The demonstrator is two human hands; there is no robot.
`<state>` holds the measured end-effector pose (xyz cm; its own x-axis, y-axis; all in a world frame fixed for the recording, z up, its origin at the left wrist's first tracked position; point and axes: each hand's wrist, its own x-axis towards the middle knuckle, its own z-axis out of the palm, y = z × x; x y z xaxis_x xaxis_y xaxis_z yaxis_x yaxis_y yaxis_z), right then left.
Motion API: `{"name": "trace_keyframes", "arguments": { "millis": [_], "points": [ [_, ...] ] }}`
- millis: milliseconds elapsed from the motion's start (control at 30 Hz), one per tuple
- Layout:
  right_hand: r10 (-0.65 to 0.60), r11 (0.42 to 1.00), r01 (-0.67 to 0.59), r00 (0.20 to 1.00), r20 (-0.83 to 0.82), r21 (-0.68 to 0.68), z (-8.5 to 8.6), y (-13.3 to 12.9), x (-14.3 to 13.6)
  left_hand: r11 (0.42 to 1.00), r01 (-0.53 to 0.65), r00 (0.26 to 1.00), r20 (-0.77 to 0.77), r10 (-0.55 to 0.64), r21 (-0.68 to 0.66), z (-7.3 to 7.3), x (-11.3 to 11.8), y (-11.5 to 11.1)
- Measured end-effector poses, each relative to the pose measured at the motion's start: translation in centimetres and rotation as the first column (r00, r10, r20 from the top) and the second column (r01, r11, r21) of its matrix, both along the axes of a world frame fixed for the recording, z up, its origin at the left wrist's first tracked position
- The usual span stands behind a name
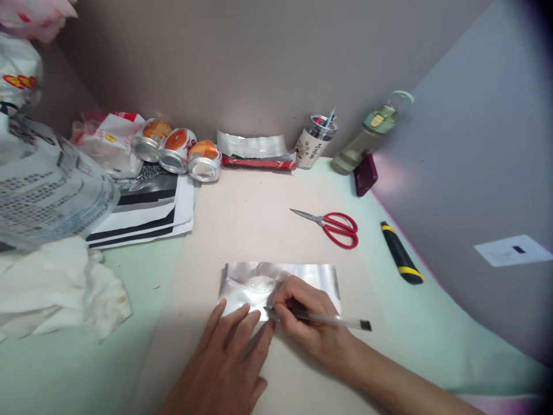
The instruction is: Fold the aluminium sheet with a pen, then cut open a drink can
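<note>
A flat, shiny silver metal sheet (pixel 317 275) lies on the pale paper in front of me, with a dented patch near its middle. My left hand (pixel 233 351) is spread, fingertips pressing on the sheet's lower left edge. In my right hand (pixel 306 320) is a clear pen (pixel 352 321) with a black end cap; its tip touches or nearly touches the sheet beside my left fingertips. Beyond the sheet rest red-handled scissors (pixel 326 223), blades closed and pointing left. Part of the sheet is hidden under my right hand.
A black and yellow utility knife (pixel 401 253) lies at the right. Along the back stand a pen holder (pixel 313 144), a green bottle (pixel 363 135), cut metal strips (pixel 253 147) and drink cans (pixel 205 161). Bags, printed papers (pixel 184 199) and crumpled tissue (pixel 64 291) crowd the left.
</note>
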<state>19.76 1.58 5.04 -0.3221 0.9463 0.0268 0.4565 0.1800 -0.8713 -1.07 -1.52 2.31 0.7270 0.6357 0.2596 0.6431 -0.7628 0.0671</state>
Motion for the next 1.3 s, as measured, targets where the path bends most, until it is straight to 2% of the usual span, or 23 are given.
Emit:
{"name": "trace_keyframes", "arguments": {
  "millis": [300,833,1167,1300],
  "points": [
    [0.004,1.000,-0.004,1.000,-0.022,-0.028,-0.14,-0.01,0.06,0.999,-0.031,0.999,-0.013,0.031,0.042,-0.50,0.12,-0.38],
    [0.016,1.000,-0.016,1.000,-0.005,-0.010,0.11,-0.10,0.08,0.997,-0.035,0.999,0.034,0.033,0.069,0.00,0.36,0.00],
    [0.066,0.998,-0.066,0.998,0.010,0.003,0.34,-0.05,0.10,0.999,-0.044,0.999,-0.008,0.044,0.013,-0.20,0.32,-0.18],
    [0.039,0.999,-0.039,0.999,0.018,-0.005,0.36,-0.03,0.15,1.000,-0.018,1.000,-0.017,0.018,0.019,-0.12,0.11,-0.09]
  ]
}}
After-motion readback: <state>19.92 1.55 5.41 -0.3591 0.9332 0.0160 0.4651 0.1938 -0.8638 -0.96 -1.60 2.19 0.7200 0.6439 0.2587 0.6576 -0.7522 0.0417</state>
